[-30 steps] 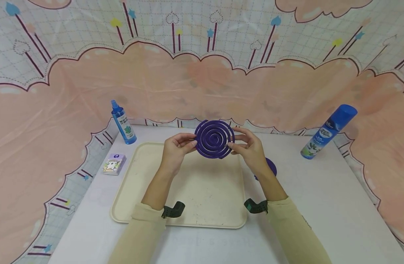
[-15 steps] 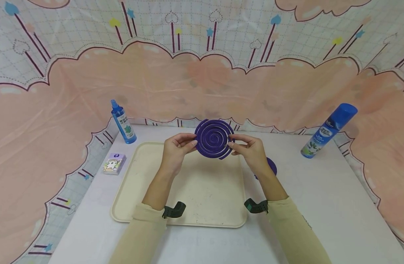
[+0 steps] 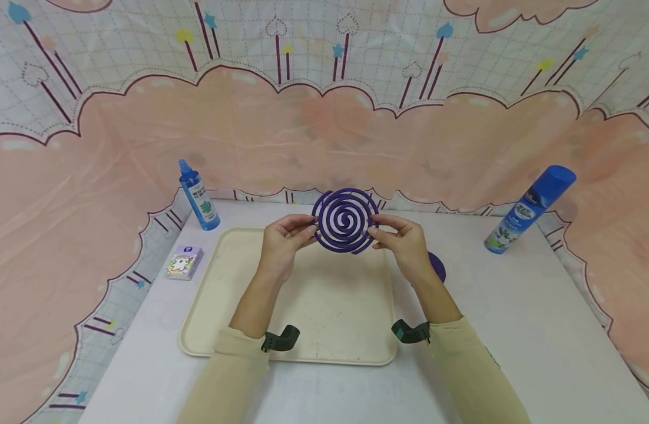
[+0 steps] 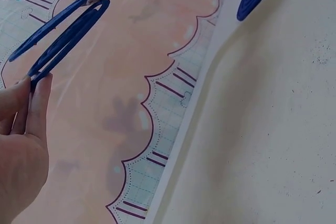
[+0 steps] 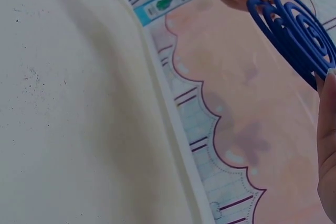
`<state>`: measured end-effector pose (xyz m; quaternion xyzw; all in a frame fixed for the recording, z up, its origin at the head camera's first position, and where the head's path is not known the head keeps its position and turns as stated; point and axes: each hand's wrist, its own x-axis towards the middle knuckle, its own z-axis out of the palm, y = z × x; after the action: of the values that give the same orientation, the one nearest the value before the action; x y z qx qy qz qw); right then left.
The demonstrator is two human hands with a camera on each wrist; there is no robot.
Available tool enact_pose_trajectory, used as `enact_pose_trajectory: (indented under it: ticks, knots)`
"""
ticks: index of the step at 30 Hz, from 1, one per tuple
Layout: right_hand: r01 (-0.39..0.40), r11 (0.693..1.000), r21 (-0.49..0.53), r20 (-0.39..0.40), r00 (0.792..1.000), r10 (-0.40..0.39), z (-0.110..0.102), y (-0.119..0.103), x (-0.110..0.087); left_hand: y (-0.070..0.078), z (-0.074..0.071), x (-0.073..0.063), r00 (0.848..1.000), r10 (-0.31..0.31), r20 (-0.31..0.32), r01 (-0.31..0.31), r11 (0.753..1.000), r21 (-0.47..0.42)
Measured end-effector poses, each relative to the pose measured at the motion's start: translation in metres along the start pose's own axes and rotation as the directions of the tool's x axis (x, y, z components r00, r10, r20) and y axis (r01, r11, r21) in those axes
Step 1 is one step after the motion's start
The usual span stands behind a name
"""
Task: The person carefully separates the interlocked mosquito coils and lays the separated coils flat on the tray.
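A dark blue-purple mosquito coil (image 3: 347,221) is held up over the far side of the tray, its flat face toward the head camera. My left hand (image 3: 279,244) pinches its left edge between thumb and fingers. On the opposite edge, my right hand (image 3: 406,244) pinches it the same way. Gaps show between the spiral's rings. Seen nearly edge-on in the left wrist view, the coil (image 4: 68,38) is parted into layers with a gap between them. Another mosquito coil (image 3: 437,268) lies on the table, partly hidden behind my right forearm.
Below the hands is a cream tray (image 3: 330,306) with small dark specks. A blue spray bottle (image 3: 199,200) stands back left, near a small purple-and-white box (image 3: 184,263). At the right stands a blue aerosol can (image 3: 528,212). A patterned cloth (image 3: 282,141) hangs behind the white table (image 3: 515,330).
Gaps between the coil's rings have widened as its layers spread apart. My right fingers have closed in on the right edge. Both hands stay in nearly the same place.
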<state>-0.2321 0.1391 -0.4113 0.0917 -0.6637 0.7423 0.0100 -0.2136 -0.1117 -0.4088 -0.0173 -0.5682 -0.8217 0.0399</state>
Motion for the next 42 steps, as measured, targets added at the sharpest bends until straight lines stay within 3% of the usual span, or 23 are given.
enact_pose_trajectory:
  ticks: [8, 19, 24, 30, 38, 42]
  knots:
    - [0.032, 0.999, 0.022, -0.061, 0.998, -0.031, -0.003, -0.002, 0.000, 0.003, -0.008, 0.000, 1.000, 0.002, -0.013, -0.001, 0.998, 0.063]
    - [0.051, 0.994, 0.097, -0.137, 0.990, -0.038, -0.007, 0.001, 0.002, 0.008, -0.031, 0.001, 0.992, 0.059, -0.112, -0.037, 0.982, 0.187]
    - [0.028, 0.995, 0.098, -0.156, 0.988, -0.013, -0.008, 0.006, 0.003, 0.011, -0.047, -0.001, 0.984, 0.045, -0.171, 0.000, 0.967, 0.256]
    - [-0.043, 0.999, 0.025, -0.136, 0.990, 0.046, -0.009, 0.017, 0.010, 0.016, -0.068, 0.000, 0.970, 0.015, -0.242, 0.074, 0.933, 0.353]
    - [-0.136, 0.987, -0.088, -0.037, 0.990, 0.133, 0.001, 0.038, 0.016, 0.017, -0.094, 0.002, 0.934, -0.076, -0.349, 0.218, 0.896, 0.387]
    - [-0.196, 0.973, -0.123, -0.030, 0.981, 0.194, 0.007, 0.049, 0.018, 0.015, -0.102, 0.000, 0.923, -0.115, -0.367, 0.263, 0.884, 0.386]
